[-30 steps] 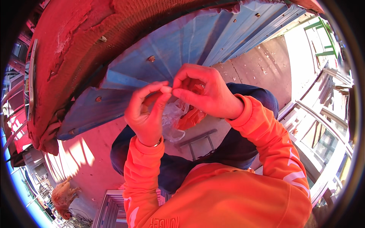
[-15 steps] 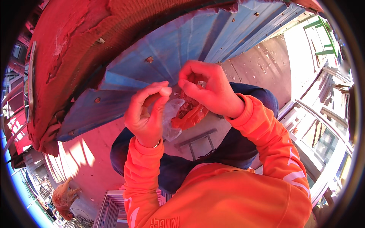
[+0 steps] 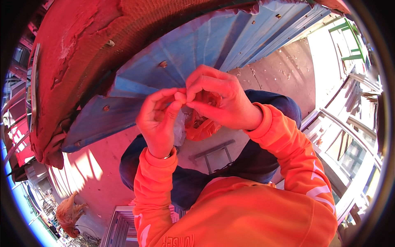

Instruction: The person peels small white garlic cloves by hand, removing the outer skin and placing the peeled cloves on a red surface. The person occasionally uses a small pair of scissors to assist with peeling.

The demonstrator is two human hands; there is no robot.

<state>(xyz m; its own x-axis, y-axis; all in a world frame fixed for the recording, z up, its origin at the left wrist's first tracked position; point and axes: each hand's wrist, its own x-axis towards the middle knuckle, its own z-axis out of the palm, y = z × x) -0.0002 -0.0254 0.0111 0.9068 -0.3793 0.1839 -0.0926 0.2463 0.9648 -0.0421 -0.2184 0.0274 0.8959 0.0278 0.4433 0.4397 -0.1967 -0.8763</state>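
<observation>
My left hand (image 3: pixel 158 121) and my right hand (image 3: pixel 222 96) are raised in front of me, their fingertips meeting. Thumb and forefinger of each hand are pinched together, and whatever lies between them is too small or hidden to make out. Under the hands, on the ground between my knees, sits an orange-red plastic bag (image 3: pixel 202 132), its mouth partly hidden by my right hand. A clear plastic bag (image 3: pixel 180 129) lies against its left side, mostly behind my left hand.
A blue corrugated metal sheet (image 3: pixel 164 49) stands close ahead, beneath a worn red cover (image 3: pixel 78 53). Metal-framed panels (image 3: pixel 341 144) lean at the right. A brown hen-like animal (image 3: pixel 69 214) is at the lower left. A green frame (image 3: pixel 349 39) stands far right.
My right hand has moved left, so its fingertips now meet those of my left hand. The left hand has shifted only slightly. More of the clear bag is covered.
</observation>
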